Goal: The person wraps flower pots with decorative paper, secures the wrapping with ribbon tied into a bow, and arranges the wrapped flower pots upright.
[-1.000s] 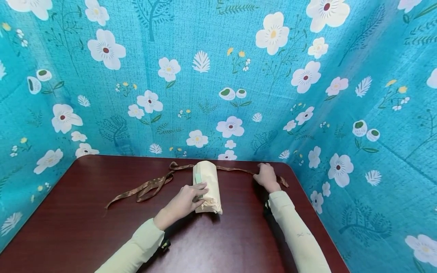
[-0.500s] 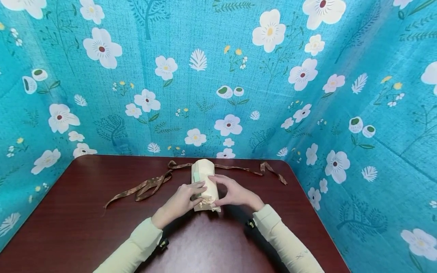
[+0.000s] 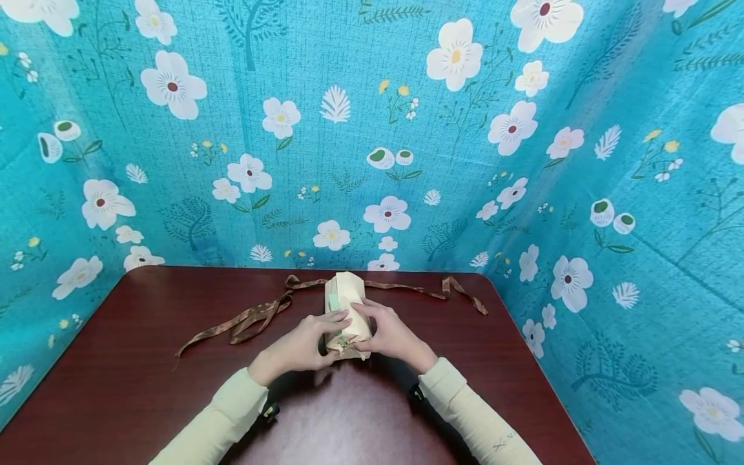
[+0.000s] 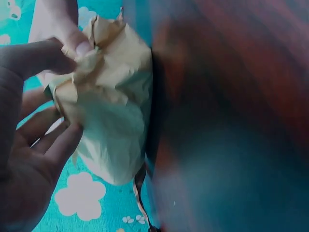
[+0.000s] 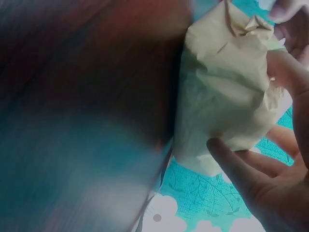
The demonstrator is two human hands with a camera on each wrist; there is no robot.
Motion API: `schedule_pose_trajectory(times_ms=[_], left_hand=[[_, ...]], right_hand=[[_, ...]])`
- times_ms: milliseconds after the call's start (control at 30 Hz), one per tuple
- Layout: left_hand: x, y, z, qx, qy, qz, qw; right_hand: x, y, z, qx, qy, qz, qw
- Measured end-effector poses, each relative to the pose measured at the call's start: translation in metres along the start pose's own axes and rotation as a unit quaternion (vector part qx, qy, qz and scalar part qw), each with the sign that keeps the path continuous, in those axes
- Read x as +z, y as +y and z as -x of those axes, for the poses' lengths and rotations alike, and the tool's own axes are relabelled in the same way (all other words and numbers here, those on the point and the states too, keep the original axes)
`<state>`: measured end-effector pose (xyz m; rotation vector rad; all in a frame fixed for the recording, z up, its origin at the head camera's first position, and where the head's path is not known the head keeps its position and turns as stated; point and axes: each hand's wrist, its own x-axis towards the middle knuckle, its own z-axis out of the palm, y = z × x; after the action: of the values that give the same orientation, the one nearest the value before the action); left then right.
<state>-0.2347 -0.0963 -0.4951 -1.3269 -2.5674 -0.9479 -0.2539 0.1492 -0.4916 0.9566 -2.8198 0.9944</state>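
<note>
A cream paper-wrapped package lies on the table with its long side pointing away from me. Its near end is crumpled into folds, and a pale green strip shows on its left side. My left hand grips this near end from the left, fingers over the top and thumb low by the folds. From the right, my right hand holds the same end, thumb at the crumpled paper and fingers along the side. A brown ribbon passes behind or under the package's far end, the crossing hidden.
The ribbon's looped left tail lies on the dark red tabletop; its right tail bends near the back right corner. Blue flowered cloth hangs close behind the table and along the right side.
My right hand has left the ribbon's right tail and come to the package's near end. My left thumb has shifted lower. The ribbon's right tail now lies loose.
</note>
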Motion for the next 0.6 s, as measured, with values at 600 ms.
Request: schedule_pose_trajectory(times_ms=[600], left_hand=[[0.008,-0.014,-0.002,0.007,0.027,0.040,0.9988]], right_hand=[[0.011,0.000,0.006,0.001,0.020,-0.048,0.9987]])
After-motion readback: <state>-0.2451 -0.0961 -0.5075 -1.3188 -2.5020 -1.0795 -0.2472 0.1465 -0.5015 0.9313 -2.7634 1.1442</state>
